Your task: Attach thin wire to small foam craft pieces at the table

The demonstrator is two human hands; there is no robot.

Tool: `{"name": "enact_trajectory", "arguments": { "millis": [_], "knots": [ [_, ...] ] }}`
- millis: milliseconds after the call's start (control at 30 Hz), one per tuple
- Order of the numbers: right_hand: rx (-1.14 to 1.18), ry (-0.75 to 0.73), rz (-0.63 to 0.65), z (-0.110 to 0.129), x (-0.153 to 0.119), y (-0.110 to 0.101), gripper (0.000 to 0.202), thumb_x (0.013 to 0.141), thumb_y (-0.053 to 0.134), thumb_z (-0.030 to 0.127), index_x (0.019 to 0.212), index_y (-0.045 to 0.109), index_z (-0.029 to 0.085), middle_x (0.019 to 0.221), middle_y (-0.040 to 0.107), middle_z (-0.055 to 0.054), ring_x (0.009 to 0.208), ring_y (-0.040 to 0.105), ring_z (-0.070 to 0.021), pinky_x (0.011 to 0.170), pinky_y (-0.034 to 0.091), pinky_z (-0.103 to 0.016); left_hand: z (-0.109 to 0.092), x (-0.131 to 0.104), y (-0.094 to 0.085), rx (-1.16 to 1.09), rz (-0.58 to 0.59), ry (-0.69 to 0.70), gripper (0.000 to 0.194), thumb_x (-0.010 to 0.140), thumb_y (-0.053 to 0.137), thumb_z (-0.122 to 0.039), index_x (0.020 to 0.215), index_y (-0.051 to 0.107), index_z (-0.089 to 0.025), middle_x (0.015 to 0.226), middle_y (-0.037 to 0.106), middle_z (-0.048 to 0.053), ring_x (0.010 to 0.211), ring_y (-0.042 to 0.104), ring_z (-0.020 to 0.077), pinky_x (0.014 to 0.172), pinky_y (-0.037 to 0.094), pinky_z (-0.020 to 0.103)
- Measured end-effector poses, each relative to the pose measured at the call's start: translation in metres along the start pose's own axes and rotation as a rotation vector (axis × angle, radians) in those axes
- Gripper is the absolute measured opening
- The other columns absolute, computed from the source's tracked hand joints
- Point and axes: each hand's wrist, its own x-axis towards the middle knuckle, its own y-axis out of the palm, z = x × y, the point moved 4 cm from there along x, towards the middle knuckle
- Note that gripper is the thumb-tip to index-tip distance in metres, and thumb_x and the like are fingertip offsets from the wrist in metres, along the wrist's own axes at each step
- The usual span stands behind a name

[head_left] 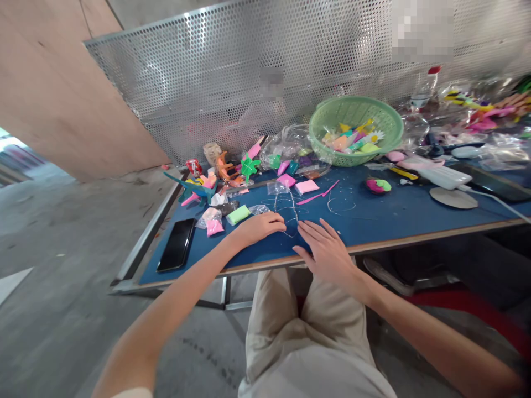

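Observation:
A thin, pale wire [296,209] is bent into a tall loop on the blue tabletop. My left hand [263,228] rests at the loop's lower left, fingers closed together on the wire. Lying flat at its right side, my right hand [326,249] has its fingers stretched and slightly apart; the fingertips reach the wire's edge. Just beyond the loop are a pink clay packet [307,187] and a thin pink strip [318,195]. Another curled piece of wire [342,210] lies to the right. Beside my left wrist sits a light-green clay packet [238,215].
At the table's left edge lies a black phone [176,245]. Colourful clay figures [249,167] stand at the back left. A green basket [355,158] holds clay packets. A white power strip [442,174] with a cable lies right, and a perforated metal panel [232,72] borders the back.

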Motion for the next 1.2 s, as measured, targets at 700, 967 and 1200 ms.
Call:
{"name": "enact_trajectory", "arguments": {
  "millis": [700, 967, 1200],
  "knots": [
    [0.051, 0.082, -0.108, 0.001, 0.012, 0.002, 0.023, 0.097, 0.061, 0.035, 0.113, 0.075, 0.026, 0.122, 0.075, -0.004, 0.116, 0.068, -0.0262, 0.105, 0.046, -0.048, -0.004, 0.024, -0.016, -0.267, -0.003, -0.363, 0.028, 0.094, 0.062, -0.035, 0.118, 0.068, -0.022, 0.092, 0.077, 0.001, 0.083, 0.072, 0.0170, 0.080, 0.051, 0.028],
    [0.020, 0.052, -0.147, 0.012, 0.024, 0.008, 0.023, 0.097, 0.057, 0.019, 0.091, 0.077, 0.027, 0.104, 0.080, 0.000, 0.101, 0.072, -0.0216, 0.103, 0.042, -0.044, 0.005, 0.026, -0.011, -0.156, -0.029, -0.302, 0.029, 0.099, 0.053, -0.029, 0.119, 0.073, -0.025, 0.105, 0.078, 0.002, 0.091, 0.071, 0.0173, 0.084, 0.050, 0.029],
    [0.084, -0.026, -0.078, 0.006, 0.021, 0.008, 0.024, 0.098, 0.056, 0.020, 0.100, 0.079, 0.029, 0.111, 0.078, 0.001, 0.108, 0.071, -0.0224, 0.114, 0.038, -0.048, 0.011, 0.018, -0.014, -0.066, -0.041, -0.350, 0.029, 0.101, 0.050, -0.035, 0.117, 0.074, -0.030, 0.108, 0.076, 0.001, 0.094, 0.070, 0.0174, 0.086, 0.051, 0.029]
  ]
}}
